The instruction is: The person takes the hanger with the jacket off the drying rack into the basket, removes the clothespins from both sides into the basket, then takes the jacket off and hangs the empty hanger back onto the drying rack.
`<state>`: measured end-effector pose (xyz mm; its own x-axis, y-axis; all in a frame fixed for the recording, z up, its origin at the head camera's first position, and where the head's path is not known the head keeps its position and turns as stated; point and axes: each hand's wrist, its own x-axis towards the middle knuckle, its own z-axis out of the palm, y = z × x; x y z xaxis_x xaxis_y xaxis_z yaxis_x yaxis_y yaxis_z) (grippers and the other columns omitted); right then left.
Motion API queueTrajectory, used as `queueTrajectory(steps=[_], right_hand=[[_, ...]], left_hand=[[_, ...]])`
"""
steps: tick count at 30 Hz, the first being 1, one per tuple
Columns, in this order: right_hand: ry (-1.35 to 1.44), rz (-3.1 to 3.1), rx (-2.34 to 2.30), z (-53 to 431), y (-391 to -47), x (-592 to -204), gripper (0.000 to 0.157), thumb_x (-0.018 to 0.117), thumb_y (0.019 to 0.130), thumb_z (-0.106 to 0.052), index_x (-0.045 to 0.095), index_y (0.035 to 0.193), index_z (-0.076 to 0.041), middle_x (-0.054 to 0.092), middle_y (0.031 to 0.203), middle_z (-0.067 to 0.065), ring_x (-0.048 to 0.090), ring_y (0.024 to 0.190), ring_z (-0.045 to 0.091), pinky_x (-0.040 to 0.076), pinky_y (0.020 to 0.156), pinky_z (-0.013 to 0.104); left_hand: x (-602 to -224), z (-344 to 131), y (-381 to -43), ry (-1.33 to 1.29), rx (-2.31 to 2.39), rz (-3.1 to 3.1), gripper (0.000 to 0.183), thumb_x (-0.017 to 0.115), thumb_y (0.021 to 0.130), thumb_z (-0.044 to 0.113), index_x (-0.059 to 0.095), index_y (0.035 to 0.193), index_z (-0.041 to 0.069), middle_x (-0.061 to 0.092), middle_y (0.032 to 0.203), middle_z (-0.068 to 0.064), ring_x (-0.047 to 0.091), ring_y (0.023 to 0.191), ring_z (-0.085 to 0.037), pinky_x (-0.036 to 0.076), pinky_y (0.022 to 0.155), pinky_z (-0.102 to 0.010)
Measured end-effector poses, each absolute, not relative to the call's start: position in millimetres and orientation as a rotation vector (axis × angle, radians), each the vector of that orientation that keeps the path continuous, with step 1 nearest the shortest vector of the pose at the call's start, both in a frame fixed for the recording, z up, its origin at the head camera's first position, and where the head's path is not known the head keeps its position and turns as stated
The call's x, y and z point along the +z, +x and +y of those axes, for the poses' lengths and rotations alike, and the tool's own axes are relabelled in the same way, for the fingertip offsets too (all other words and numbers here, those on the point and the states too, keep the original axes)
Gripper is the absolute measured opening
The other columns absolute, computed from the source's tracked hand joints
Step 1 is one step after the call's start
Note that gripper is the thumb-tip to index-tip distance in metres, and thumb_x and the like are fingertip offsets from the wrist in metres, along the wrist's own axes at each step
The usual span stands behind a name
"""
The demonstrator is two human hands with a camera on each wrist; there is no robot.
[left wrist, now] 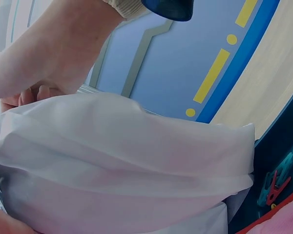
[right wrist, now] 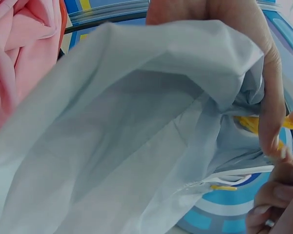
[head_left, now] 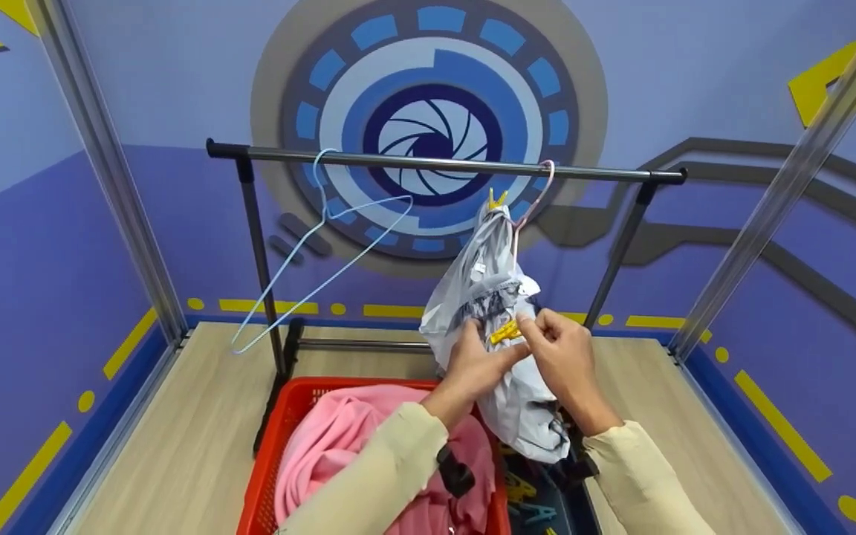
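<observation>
A light grey garment (head_left: 465, 290) hangs from a pink hanger (head_left: 545, 195) on the rail, and a yellow clothespin (head_left: 498, 198) clips its upper end. Lower down, a second yellow clothespin (head_left: 504, 332) sits between the two hands at the garment's edge. My left hand (head_left: 474, 368) holds the cloth beside it, with one finger stretched along the fabric in the right wrist view. The thumb and curled fingers of my right hand (head_left: 563, 357) pinch this lower clothespin. Grey cloth (left wrist: 122, 165) fills most of the left wrist view and hides the clothespin there.
A blue hanger (head_left: 322, 215) hangs on the left of the metal rail (head_left: 428, 162). Below stands a red basket (head_left: 261, 461) with pink cloth (head_left: 346, 431) in it. A dark tray (head_left: 573, 513) beside the basket holds several coloured clothespins (head_left: 536, 513).
</observation>
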<state>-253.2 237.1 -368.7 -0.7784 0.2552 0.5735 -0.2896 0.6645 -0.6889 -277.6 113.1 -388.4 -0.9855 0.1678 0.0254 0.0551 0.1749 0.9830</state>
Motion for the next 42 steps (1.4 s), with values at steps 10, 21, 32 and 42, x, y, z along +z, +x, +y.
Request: queueTrajectory(steps=[10,21,32,42], right_hand=[[0.151,-2.064,1.065,236.3,-256.9,-370.5,0.036,0.063,0.088,-0.008,0.045,0.057,-0.01,0.031,0.053,-0.008,0.03,0.048,0.005,0.023,0.046,0.021],[0.117,-1.952,1.125,245.9,-250.9,-361.5,0.037,0.059,0.092,-0.011,0.042,0.06,-0.005,0.033,0.055,-0.007,0.032,0.05,0.005,0.025,0.047,0.023],[0.041,-2.013,1.12,262.0,-239.1,-368.1,0.033,0.057,0.094,-0.017,0.046,0.064,-0.007,0.033,0.056,-0.005,0.033,0.049,0.009,0.026,0.047,0.023],[0.056,-2.031,1.177,252.9,-208.0,-366.5,0.03,0.057,0.093,-0.008,0.049,0.064,-0.003,0.036,0.055,-0.007,0.033,0.05,0.006,0.026,0.047,0.026]], left_hand=[[-387.9,115.3,-279.0,0.241,1.98,2.33,0.093,0.079,0.067,0.047,0.037,0.138,0.003,0.047,0.137,-0.017,0.047,0.12,-0.025,0.039,0.101,-0.039],[-388.6,115.3,-279.3,0.246,1.999,2.31,0.087,0.079,0.068,0.046,0.041,0.134,0.005,0.05,0.134,-0.015,0.049,0.12,-0.024,0.038,0.103,-0.039],[-390.4,114.3,-278.4,0.243,1.99,2.288,0.088,0.078,0.069,0.046,0.038,0.137,0.006,0.046,0.138,-0.016,0.046,0.124,-0.026,0.036,0.105,-0.042],[-391.4,114.3,-278.3,0.241,1.979,2.316,0.088,0.076,0.069,0.044,0.038,0.138,0.004,0.045,0.14,-0.019,0.044,0.127,-0.029,0.034,0.107,-0.042]])
